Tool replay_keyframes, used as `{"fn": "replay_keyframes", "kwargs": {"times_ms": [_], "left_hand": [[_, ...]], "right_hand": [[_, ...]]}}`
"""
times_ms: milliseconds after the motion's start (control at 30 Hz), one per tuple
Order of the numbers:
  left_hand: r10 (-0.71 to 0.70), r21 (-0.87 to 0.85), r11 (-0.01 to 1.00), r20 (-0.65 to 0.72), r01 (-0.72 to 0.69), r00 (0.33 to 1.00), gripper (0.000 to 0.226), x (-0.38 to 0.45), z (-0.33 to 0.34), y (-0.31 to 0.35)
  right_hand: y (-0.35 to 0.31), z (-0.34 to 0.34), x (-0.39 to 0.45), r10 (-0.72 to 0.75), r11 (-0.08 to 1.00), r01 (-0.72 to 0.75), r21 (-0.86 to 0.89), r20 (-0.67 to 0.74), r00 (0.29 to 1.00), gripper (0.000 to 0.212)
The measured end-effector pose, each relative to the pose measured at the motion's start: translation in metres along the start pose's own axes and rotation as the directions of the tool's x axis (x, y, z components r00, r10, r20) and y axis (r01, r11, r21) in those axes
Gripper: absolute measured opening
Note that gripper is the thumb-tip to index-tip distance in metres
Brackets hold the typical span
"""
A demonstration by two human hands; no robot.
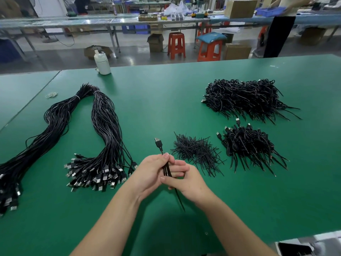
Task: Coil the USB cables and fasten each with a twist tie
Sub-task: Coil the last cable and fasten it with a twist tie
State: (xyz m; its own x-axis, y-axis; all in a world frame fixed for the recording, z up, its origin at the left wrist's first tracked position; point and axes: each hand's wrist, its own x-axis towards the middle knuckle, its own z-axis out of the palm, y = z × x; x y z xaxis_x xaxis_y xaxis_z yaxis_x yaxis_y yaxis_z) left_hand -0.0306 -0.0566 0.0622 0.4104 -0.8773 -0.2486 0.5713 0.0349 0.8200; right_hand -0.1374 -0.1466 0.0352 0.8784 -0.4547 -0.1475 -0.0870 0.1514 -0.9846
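cable in hand: folded USB cable [167,169], held above the counter [166,100] near its front edge, between both hands; USB plug [158,143] sticks up and away past the left fingertips, a loose tail hangs down toward the person below the right hand.
long axis: runs roughly away-to-near, plug end far, tail end near; strands lie parallel, bunched not round.
left hand: left hand [154,172] fingers curled round the upper part of the bundle, clamped on it.
right hand: right hand [186,180] touching the lower part of the bundle, fingers wrapped over it; whether a tie is already pinched there, cannot tell.
key relation: twist tie pile [196,153] lies just to the right and slightly beyond the hands; right hand is the nearer one, so it likely reaches while the left keeps the bundle.
step (judged): coil formed, fastening not visibly done.
finished stock: small tied heap [247,145] right of the ties; bigger tied heap [245,98] farther back right.
uncoiled stock: long cable bunches [103,130] on the left, plugs toward the front edge.
other: white bottle [101,63] at far edge; rubber bands [52,94] far left.
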Motion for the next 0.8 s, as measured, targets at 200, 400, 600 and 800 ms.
{"fn": "replay_keyframes", "kwargs": {"times_ms": [200,400,600,800], "left_hand": [[-0.07,0.507,0.857,-0.061,0.092,0.996,0.039,-0.01,-0.009,0.017],[0.331,0.992,0.001,-0.117,0.123,0.936,0.034,-0.007,-0.005,0.009],[0.304,0.956,0.284,-0.016,-0.074,0.953,0.011,-0.003,-0.011,0.002],[0.249,0.992,0.12,-0.063,0.034,0.967,0.016,0.011,-0.013,-0.001]], "right_hand": [[0.011,-0.002,-0.002,-0.117,0.928,0.079,-0.363,-0.084,0.99,0.017],[0.01,-0.007,-0.003,-0.256,0.516,0.156,-0.842,0.022,0.966,0.016],[0.007,-0.009,-0.01,-0.13,0.538,0.141,-0.831,0.084,0.988,0.022],[0.015,0.0,-0.004,-0.007,0.728,0.027,-0.685,0.032,0.999,0.026]]}}
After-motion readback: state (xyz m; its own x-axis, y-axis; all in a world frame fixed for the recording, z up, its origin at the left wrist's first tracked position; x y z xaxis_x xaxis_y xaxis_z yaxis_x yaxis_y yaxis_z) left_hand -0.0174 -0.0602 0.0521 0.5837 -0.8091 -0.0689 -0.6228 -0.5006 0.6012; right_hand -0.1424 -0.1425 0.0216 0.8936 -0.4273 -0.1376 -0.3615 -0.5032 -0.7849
